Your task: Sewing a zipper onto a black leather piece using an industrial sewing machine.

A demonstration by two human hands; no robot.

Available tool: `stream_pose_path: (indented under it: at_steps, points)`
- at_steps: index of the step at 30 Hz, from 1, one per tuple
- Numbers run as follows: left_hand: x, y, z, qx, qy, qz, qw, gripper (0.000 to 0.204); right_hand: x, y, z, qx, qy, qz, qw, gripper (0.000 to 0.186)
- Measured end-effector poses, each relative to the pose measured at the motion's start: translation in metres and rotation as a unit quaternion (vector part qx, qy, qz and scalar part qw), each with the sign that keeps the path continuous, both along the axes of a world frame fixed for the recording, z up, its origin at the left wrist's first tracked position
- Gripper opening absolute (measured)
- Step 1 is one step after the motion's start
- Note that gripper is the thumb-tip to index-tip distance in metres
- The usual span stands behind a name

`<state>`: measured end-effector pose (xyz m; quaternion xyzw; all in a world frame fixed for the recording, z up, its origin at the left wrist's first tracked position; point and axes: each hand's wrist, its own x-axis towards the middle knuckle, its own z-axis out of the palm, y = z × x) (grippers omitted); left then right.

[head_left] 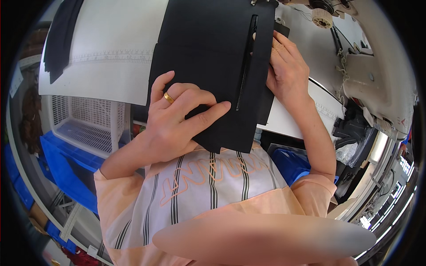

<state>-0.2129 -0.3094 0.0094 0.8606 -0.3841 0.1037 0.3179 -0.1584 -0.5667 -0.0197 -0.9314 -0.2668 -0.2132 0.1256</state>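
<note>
A black fabric panel lies over the white work surface and hangs toward me past its front edge. A zipper runs lengthwise along its right part, with a slit parted at the upper end. My left hand, a gold ring on one finger, grips the panel's near left part. Its forefinger lies on top, and the thumb seems tucked under the edge. At the right edge my right hand holds the panel, its fingers partly hidden beneath the cloth. A bit of fingertip shows through the slit.
A sewing machine stands at the right, its metal foot at the panel's far end. Black cloth pieces lie far left on the white surface. Below are a white basket and a blue bin.
</note>
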Motion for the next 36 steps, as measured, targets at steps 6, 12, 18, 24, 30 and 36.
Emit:
stream_pose_path:
  at_steps: [6, 12, 18, 24, 30, 36]
  points:
    - [-0.003, -0.006, -0.001, -0.024, 0.021, -0.003, 0.999, 0.035, 0.000, 0.001, -0.001, -0.005, -0.003, 0.001, 1.000, 0.037]
    - [-0.001, -0.006, -0.014, 0.020, -0.024, -0.021, 0.999, 0.043, 0.001, 0.004, -0.004, -0.007, -0.013, -0.006, 1.000, 0.036]
    - [-0.010, -0.011, -0.024, 0.018, -0.035, 0.006, 0.999, 0.046, -0.002, 0.002, -0.002, -0.013, 0.023, -0.016, 1.000, 0.039]
    - [-0.013, -0.010, -0.030, -0.002, -0.035, 0.011, 0.999, 0.035, -0.003, -0.003, -0.001, -0.016, 0.039, -0.004, 0.999, 0.039]
    - [-0.013, -0.011, -0.029, -0.005, -0.048, 0.019, 0.999, 0.029, -0.003, -0.003, -0.001, -0.007, 0.036, -0.003, 0.999, 0.038]
    - [-0.014, -0.010, -0.024, -0.007, -0.030, 0.011, 0.999, 0.038, 0.000, 0.002, 0.002, -0.010, 0.034, 0.001, 0.999, 0.035]
